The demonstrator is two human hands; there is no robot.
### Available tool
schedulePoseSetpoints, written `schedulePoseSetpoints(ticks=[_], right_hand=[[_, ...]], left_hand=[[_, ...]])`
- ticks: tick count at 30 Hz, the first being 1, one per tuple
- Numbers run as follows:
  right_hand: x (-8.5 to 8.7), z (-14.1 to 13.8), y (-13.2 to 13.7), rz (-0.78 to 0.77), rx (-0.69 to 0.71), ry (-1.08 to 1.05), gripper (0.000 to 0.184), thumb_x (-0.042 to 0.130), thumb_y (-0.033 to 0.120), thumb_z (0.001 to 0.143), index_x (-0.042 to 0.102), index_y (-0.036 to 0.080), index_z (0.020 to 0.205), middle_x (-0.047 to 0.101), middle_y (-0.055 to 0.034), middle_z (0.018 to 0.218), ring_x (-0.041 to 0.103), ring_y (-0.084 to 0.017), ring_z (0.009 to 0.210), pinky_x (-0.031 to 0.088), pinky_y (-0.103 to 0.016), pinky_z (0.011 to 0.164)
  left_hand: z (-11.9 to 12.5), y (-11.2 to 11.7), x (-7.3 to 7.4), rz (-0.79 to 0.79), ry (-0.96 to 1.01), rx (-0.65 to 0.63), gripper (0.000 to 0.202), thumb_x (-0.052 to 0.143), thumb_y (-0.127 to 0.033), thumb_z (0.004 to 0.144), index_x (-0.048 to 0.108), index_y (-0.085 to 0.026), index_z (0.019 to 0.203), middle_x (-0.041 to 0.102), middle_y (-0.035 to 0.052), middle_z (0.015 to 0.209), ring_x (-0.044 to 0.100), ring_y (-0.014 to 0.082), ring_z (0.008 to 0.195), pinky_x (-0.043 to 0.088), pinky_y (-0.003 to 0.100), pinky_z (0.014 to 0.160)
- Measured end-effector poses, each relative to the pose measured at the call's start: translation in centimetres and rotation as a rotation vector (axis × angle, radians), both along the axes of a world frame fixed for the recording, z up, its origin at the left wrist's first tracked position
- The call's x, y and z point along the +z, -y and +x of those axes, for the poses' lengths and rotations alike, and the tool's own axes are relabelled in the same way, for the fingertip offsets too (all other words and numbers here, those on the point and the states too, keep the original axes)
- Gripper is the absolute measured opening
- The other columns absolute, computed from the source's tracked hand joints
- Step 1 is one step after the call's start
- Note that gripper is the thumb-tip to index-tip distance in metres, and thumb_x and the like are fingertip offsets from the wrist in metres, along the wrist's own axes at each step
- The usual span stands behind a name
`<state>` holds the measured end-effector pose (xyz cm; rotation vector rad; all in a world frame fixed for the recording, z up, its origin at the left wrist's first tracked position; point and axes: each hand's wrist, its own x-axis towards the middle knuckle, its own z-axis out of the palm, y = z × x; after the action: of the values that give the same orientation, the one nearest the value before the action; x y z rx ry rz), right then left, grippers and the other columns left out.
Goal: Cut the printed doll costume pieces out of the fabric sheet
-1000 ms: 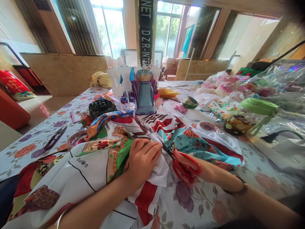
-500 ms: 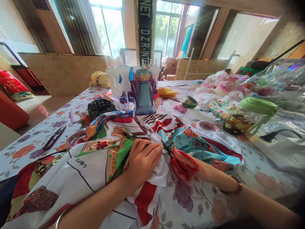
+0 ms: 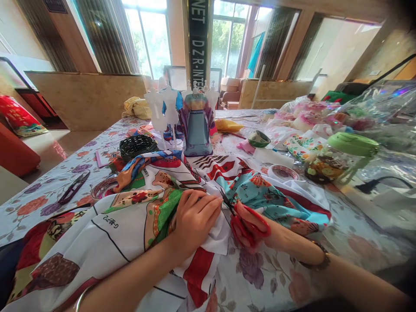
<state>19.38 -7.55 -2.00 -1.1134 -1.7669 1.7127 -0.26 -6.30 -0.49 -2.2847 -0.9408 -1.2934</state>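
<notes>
A large sheet of printed fabric (image 3: 120, 229), white with green, red and light-blue patterned parts and black lines, lies bunched across the table. My left hand (image 3: 196, 216) is closed on the fabric near the middle, back of the hand up, fingers pressed together and thumb hidden. My right hand (image 3: 251, 223) grips the red handles of a pair of scissors (image 3: 245, 225), fingers through the loops. The dark blades point up and left, at the fabric just right of my left fingertips. Folds make it hard to see how far the blades reach into the cloth.
Thread snips (image 3: 74, 188) lie at left near a black basket (image 3: 138, 147). Small white mannequins and a dressed blue-purple figure (image 3: 197, 125) stand behind the fabric. A tape roll (image 3: 282, 172), a green-lidded jar (image 3: 328, 162) and plastic bags (image 3: 367, 112) occupy the right side.
The scissors' handles have spread slightly apart in my right hand. My left hand and the fabric stay almost where they were.
</notes>
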Motion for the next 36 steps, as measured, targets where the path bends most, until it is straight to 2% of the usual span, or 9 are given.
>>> schedulePoseSetpoints(ticks=[8,18,27,32,36], right_hand=[[0.9,-0.1,0.2,-0.051,0.009,-0.081,0.066,0.023,0.071,0.09,0.045,0.02,0.056,0.049,-0.0003,0.051,0.045,-0.01,0.043,0.031,-0.027,0.045],[1.0,-0.2,0.3,-0.057,-0.046,-0.005,0.07,0.027,0.075,0.087,0.042,0.019,0.046,0.044,-0.0008,0.044,0.04,-0.009,0.042,0.027,-0.025,0.043],[1.5,-0.2,0.8,0.05,-0.088,0.083,0.074,0.022,0.071,0.091,0.037,0.019,0.04,0.039,-0.0009,0.038,0.038,-0.008,0.039,0.027,-0.026,0.044],[1.4,0.0,0.6,0.077,-0.083,0.078,0.075,0.023,0.069,0.092,0.039,0.019,0.037,0.04,-0.0012,0.036,0.037,-0.007,0.037,0.027,-0.025,0.042],[1.1,0.3,0.5,0.064,-0.062,0.089,0.074,0.025,0.068,0.092,0.04,0.018,0.04,0.04,-0.0006,0.036,0.037,-0.006,0.035,0.025,-0.023,0.039]], left_hand=[[0.0,0.0,-0.1,0.002,0.009,-0.011,0.008,0.061,-0.017,0.087,0.067,-0.021,0.091,0.074,-0.0046,0.086,0.061,0.0147,0.079,0.045,0.033,0.077],[0.0,0.0,0.0,-0.001,0.002,0.013,0.007,0.062,-0.018,0.087,0.068,-0.022,0.089,0.074,-0.0049,0.085,0.061,0.014,0.078,0.045,0.032,0.076],[0.3,-0.2,-0.2,0.011,0.059,0.008,0.007,0.064,-0.014,0.083,0.064,-0.021,0.085,0.073,-0.0059,0.08,0.06,0.0154,0.076,0.044,0.032,0.076],[0.6,-0.5,-0.5,-0.021,0.103,0.065,0.011,0.063,-0.011,0.079,0.061,-0.021,0.078,0.07,-0.0041,0.073,0.059,0.0164,0.073,0.043,0.032,0.075],[0.6,-0.8,-0.8,-0.101,0.112,0.097,0.012,0.063,-0.009,0.077,0.058,-0.02,0.076,0.071,-0.0023,0.081,0.061,0.0178,0.078,0.043,0.033,0.076]])
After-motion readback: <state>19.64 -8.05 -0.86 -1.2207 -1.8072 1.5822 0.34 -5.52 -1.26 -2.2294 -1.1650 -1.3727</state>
